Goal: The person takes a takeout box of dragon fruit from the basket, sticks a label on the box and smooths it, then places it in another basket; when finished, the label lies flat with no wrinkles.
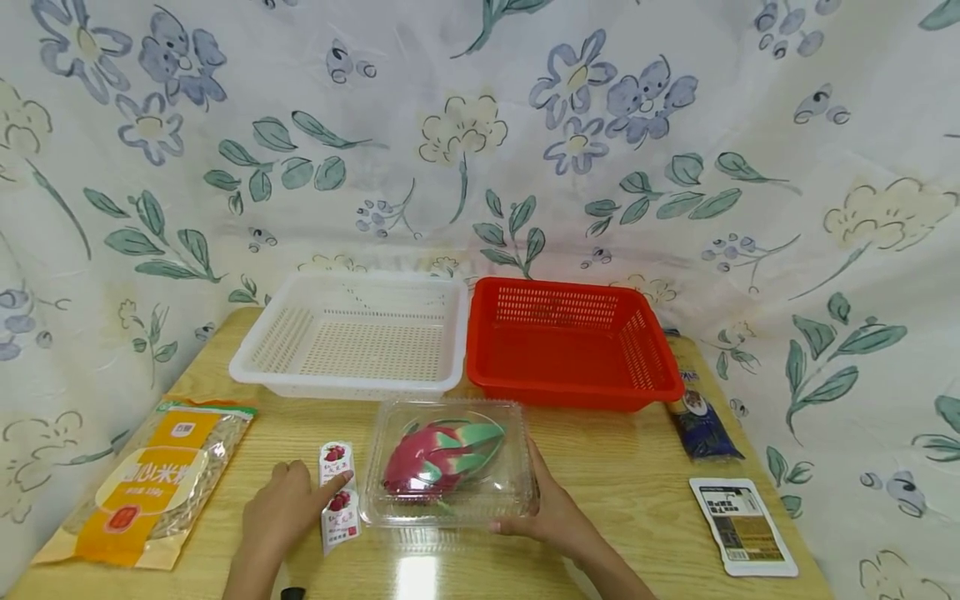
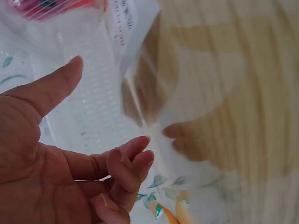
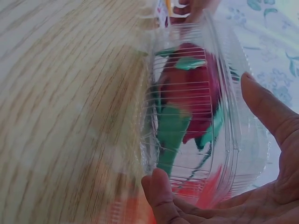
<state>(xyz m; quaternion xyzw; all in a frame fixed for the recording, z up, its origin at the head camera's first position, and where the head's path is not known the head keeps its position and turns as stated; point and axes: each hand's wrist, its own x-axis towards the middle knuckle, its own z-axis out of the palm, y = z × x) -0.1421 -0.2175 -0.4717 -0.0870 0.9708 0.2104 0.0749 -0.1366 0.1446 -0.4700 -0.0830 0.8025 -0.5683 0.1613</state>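
A clear plastic box point(image 1: 513, 479) with a lid stands before me, a pink and green dragon fruit point(image 1: 438, 458) inside it. My right hand point(image 1: 551, 512) grips the box's right end; in the right wrist view its thumb point(image 3: 264, 100) and fingers point(image 3: 161, 193) lie on opposite sides. Left of the box is a white label strip point(image 1: 339, 525) printed with red fruit. The thumb of my left hand point(image 1: 283, 508) overlaps that strip in the head view. In the left wrist view, thumb and loosely bent fingers stand apart, nothing between them.
A white basket point(image 1: 348, 387) and a red basket point(image 1: 570, 400) stand side by side at the back. An orange bag of grain-like food point(image 1: 150, 483) lies left. At right are a blue packet point(image 1: 703, 425) and a white-edged pack point(image 1: 742, 525). A black-tipped object point(image 1: 293, 593) shows at the front edge.
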